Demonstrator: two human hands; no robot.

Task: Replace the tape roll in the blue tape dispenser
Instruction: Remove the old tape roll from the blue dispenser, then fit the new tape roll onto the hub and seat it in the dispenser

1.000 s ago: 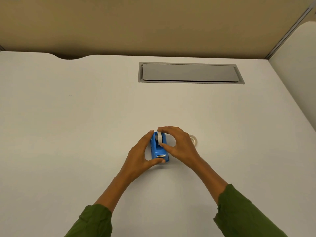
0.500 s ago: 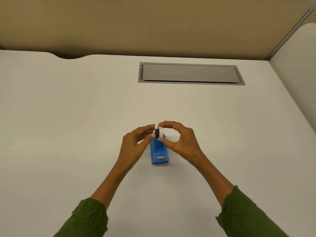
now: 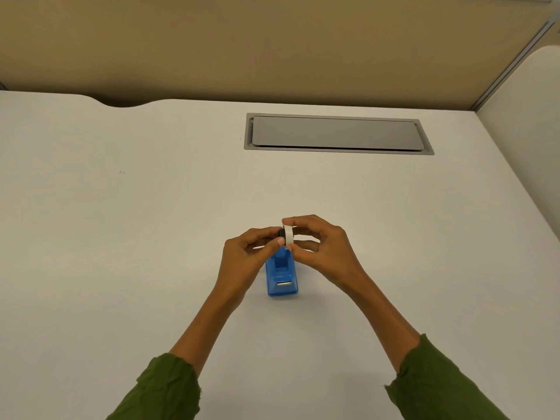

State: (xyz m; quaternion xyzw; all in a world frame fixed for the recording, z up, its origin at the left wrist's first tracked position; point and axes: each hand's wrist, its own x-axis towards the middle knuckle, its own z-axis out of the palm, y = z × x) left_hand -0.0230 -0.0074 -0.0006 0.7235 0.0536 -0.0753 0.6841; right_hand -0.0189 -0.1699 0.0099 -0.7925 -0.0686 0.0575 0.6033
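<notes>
The white tape roll (image 3: 288, 236) is held just above the far end of the blue dispenser (image 3: 281, 275), which sits on the white desk (image 3: 121, 237). The right hand (image 3: 318, 250) pinches its rim; the left hand (image 3: 245, 256) pinches the dark hub (image 3: 281, 232).

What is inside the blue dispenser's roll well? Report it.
The blue dispenser's visible well looks empty; its far end is covered by the hands. The tape roll is held above it by left hand and right hand.
</notes>
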